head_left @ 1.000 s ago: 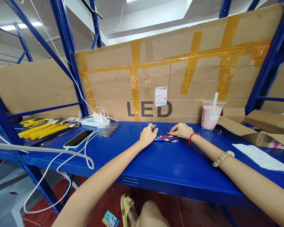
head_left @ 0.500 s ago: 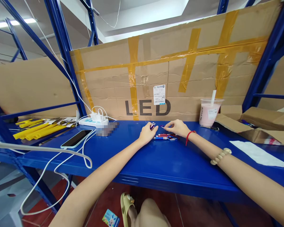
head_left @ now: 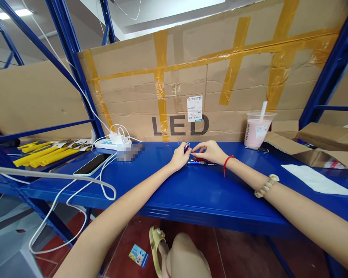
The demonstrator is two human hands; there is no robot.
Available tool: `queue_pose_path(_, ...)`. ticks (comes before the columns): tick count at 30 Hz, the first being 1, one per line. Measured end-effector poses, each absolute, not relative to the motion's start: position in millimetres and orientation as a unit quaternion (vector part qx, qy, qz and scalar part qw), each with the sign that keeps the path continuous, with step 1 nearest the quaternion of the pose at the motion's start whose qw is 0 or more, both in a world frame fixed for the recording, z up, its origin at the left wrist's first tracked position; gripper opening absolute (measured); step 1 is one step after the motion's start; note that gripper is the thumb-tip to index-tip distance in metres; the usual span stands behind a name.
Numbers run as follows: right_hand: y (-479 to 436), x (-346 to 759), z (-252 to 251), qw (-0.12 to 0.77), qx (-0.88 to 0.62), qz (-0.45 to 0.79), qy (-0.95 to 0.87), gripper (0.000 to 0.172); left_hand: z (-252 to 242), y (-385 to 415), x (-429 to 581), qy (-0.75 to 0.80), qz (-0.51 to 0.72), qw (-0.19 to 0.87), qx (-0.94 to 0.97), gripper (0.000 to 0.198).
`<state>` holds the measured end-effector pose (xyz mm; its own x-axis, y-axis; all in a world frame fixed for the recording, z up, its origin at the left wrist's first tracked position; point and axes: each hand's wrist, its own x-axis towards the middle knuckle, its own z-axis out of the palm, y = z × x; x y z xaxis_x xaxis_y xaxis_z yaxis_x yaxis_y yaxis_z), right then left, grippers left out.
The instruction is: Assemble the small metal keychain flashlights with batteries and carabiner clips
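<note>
My left hand [head_left: 179, 156] is closed around a small dark purple thing with a silvery metal loop at its top [head_left: 186, 147]; its exact kind is too small to tell. The fingertips of my right hand [head_left: 211, 152] are pinched together right beside it, at or touching the purple thing. Whatever they hold is hidden. Under the right hand, on the blue shelf top [head_left: 174, 189], lie several slim pen-like items in blue and red [head_left: 201, 163], partly covered by the fingers.
At left are a phone [head_left: 93, 165], a white power strip [head_left: 113, 144] with plugs and cables, and yellow tubes [head_left: 49, 156]. To the right stand a pink drink cup [head_left: 258, 131], an open cardboard box [head_left: 321, 154] and white paper [head_left: 317, 180]. A large cardboard sheet [head_left: 127, 100] closes the back.
My right hand has moved left, bringing its fingertips and the small purple piece seen in them up to the thing in my left hand. The view has tilted slightly downward.
</note>
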<state>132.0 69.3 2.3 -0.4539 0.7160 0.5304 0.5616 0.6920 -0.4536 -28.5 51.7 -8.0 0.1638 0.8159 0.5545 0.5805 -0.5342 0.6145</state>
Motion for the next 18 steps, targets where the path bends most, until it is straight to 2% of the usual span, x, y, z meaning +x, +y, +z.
queue_pose_path(4, 70.4, 131.8, 2.6, 0.388, -0.368, 0.122, -0.836, 0.027, -8.5, 52.8, -30.1, 0.484, 0.438, 0.113, 0.749, 0.012)
queue_pose_path(9, 68.5, 132.2, 2.6, 0.375, -0.397, 0.099, -0.832, 0.039, -11.1, 57.3, -31.9, 0.470, 0.425, 0.128, 0.763, 0.008)
queue_pose_path(14, 63.1, 130.8, 6.0, 0.287, -0.422, -0.009, -0.860, 0.026, -7.7, 53.5, -31.7, 0.479, 0.424, 0.120, 0.759, 0.010)
queue_pose_path(18, 62.7, 131.9, 7.5, 0.246, -0.401, -0.058, -0.880, 0.028, -6.3, 52.4, -32.5, 0.487, 0.410, 0.106, 0.764, 0.010)
